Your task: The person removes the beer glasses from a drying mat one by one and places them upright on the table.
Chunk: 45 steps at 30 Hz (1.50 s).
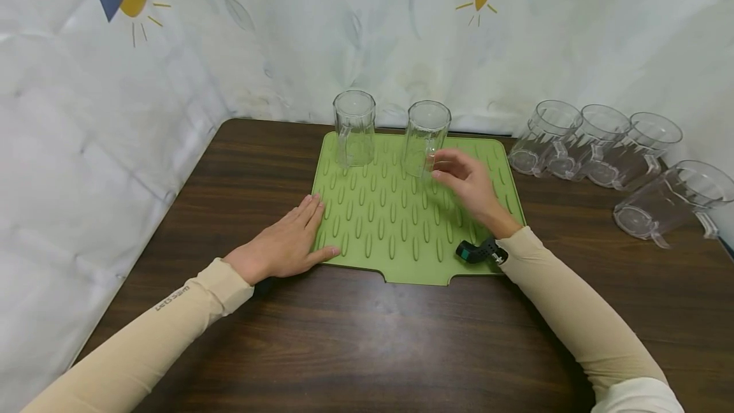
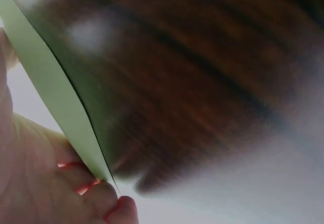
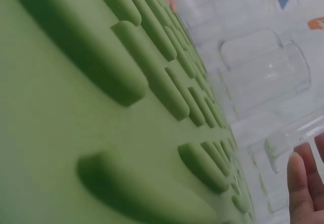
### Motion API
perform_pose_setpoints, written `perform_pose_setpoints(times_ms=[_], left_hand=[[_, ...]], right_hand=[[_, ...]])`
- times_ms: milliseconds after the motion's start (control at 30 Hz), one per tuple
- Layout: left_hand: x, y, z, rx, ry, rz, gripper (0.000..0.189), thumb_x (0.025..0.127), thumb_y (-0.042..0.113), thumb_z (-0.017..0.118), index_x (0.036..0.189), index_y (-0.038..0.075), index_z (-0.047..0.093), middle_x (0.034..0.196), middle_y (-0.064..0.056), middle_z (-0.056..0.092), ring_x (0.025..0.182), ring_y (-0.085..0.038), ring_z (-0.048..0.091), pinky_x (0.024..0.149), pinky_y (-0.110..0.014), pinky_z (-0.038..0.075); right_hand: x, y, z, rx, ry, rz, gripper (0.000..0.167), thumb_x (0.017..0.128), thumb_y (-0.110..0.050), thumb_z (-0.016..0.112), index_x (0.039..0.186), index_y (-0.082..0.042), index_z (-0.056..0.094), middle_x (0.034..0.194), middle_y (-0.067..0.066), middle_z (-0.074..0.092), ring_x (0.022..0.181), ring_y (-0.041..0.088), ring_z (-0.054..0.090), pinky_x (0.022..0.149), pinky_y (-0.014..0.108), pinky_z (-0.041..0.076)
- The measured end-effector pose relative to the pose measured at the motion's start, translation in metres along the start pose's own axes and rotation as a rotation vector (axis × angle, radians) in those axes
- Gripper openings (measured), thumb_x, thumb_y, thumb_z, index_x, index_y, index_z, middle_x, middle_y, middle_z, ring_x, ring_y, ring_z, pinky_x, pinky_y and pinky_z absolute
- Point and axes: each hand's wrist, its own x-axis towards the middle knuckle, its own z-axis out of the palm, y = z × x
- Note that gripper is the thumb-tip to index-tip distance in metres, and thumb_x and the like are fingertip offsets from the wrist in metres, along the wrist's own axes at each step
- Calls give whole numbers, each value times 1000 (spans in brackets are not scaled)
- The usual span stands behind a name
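Note:
A clear glass mug [image 1: 417, 145] stands upright at the back of the green ribbed mat [image 1: 395, 222]. Beside its handle is my right hand [image 1: 467, 187], thumb and fingers apart. The right wrist view shows the fingertips [image 3: 298, 173] right by that handle [image 3: 272, 154]. A second clear mug [image 1: 358, 145] stands to its left on the mat, its handle facing forward. My left hand [image 1: 287, 238] lies on the mat's left edge with straight fingers, thumb spread over the front left corner. The left wrist view catches its fingers along the edge from the palm side.
Several more clear mugs [image 1: 599, 145] stand on the dark wooden table [image 1: 355, 343] to the right of the mat, one [image 1: 668, 202] nearer than the others. A patterned white sheet [image 1: 298, 37] hangs behind the table. A black wrist device [image 1: 476, 252] sits on my right wrist.

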Motion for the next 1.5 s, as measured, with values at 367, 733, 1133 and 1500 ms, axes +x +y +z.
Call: perform_pose_setpoints(times_ms=[367, 733, 1133, 1500], left_hand=[[0, 2, -3, 5, -1, -1, 93, 106, 58, 46, 162, -9, 14, 173, -28, 7, 163, -42, 8, 132, -56, 21], [0, 5, -4, 4, 2, 5, 92, 106, 57, 47, 162, -9, 15, 172, -29, 7, 163, -43, 7, 132, -56, 21], [-1, 6, -3, 15, 1, 5, 93, 106, 58, 46, 162, -9, 15, 172, -28, 7, 163, -43, 8, 132, -56, 21], [-2, 4, -1, -2, -6, -9, 95, 105, 60, 46, 163, -8, 14, 173, -27, 6, 163, -43, 7, 131, -57, 21]], right_hand=[[3, -2, 6, 3, 23, 9, 34, 95, 8, 65, 128, 13, 60, 109, -12, 74, 104, 4, 70, 91, 20, 60], [4, -2, 8, 24, 28, -45, 30, 96, 10, 64, 125, 15, 60, 105, -10, 76, 100, 6, 72, 88, 21, 61], [-1, 0, 7, 56, 59, -27, 24, 97, 7, 65, 120, 12, 62, 102, -8, 76, 97, 7, 72, 87, 24, 62], [-7, -4, 9, 60, 56, -44, 18, 100, 5, 62, 117, 9, 61, 101, -8, 73, 98, 6, 72, 88, 21, 60]])
